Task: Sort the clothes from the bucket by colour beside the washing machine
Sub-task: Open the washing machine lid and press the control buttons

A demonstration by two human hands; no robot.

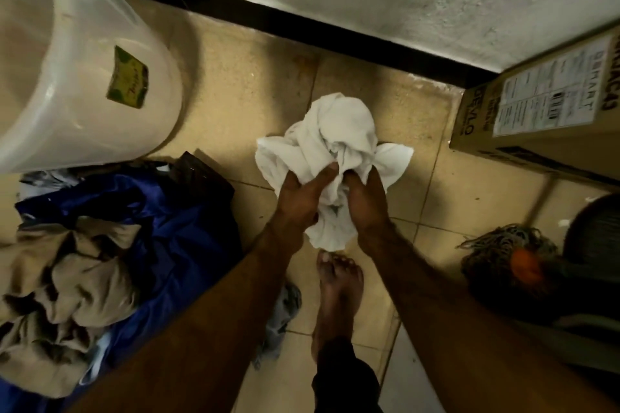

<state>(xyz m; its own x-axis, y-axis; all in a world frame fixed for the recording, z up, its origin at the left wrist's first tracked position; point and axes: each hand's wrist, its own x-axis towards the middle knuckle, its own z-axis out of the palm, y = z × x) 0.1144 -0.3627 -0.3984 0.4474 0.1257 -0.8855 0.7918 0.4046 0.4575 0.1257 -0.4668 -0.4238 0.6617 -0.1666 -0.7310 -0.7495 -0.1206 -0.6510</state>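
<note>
A crumpled white cloth (335,141) sits bunched over the tan floor tiles at the centre of the view. My left hand (303,199) grips its near left side with fingers curled into the folds. My right hand (367,201) grips its near right side the same way. At the upper left stands a white plastic bucket (84,77) with a green label. A heap of clothes lies at the left: a blue garment (181,228) with a beige one (63,292) on top, and a dark piece (201,174) behind.
A cardboard box (543,117) stands against the wall at the right. A mop head (503,258) lies at the right beside a dark round object (593,235). My bare foot (339,292) is on the tiles below the cloth. A pale patterned cloth (285,315) lies by it.
</note>
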